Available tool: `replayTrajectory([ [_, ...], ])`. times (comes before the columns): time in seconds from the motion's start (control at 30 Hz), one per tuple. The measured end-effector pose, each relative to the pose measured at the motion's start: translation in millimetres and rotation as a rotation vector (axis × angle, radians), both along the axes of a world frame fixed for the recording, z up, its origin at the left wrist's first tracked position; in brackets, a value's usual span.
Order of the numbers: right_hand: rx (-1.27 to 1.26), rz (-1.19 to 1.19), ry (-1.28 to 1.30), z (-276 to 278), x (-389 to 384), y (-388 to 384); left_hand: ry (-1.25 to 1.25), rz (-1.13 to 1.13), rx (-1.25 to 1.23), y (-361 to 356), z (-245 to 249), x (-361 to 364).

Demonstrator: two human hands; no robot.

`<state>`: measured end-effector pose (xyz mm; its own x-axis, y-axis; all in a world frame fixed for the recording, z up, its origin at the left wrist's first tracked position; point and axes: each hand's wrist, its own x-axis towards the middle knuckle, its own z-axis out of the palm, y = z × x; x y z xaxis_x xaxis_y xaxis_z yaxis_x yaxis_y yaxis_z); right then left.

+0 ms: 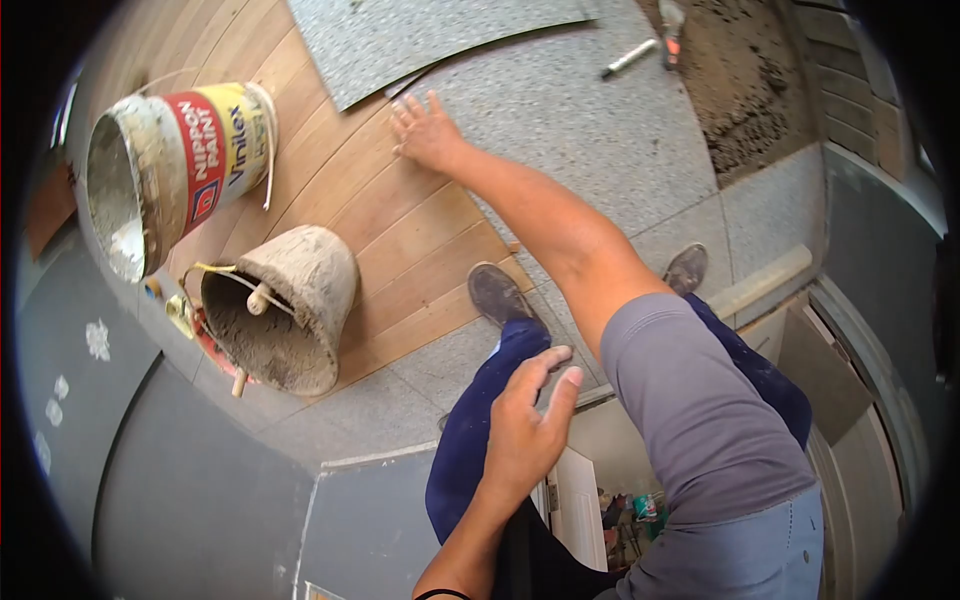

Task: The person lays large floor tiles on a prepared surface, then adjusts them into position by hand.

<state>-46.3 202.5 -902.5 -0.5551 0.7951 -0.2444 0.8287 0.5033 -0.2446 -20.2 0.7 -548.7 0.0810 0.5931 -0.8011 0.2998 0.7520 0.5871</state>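
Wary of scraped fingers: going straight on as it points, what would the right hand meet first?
The right hand would probably meet the near edge of the upper grey speckled slab first, though depth is unclear.

Speckled grey against striped brown.
Shows bluish-grey flecks across the loose tile (440, 40) and the laid tiles (570, 110), warm tan-brown bands across the wooden floor (390, 235); runs dull brown with blackish specks over the sand (740, 70); turns red and yellow, with white and blue lettering, on the paint bucket (230, 130), and mottled greyish beige on the second bucket (325, 265); goes white with a black end on the marker (632, 58), plain grey on the sleeve (690, 400), navy on the trousers (470, 420).
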Motion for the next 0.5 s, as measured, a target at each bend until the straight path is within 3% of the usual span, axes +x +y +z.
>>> replayTrajectory([
  [0.17,0.088,-0.092,0.153,24,66,-78,0.02,-0.017,-0.071,-13,-3,24],
  [0.27,-0.186,-0.193,0.19,49,146,-146,0.043,-0.067,-0.069,-27,-11,37],
  [0.4,-0.663,-0.207,-0.078,97,275,-219,0.064,-0.181,-0.053,-57,-22,54],
  [0.5,-0.76,-0.432,-0.194,142,369,-267,0.036,-0.242,-0.014,-82,-22,64],
])
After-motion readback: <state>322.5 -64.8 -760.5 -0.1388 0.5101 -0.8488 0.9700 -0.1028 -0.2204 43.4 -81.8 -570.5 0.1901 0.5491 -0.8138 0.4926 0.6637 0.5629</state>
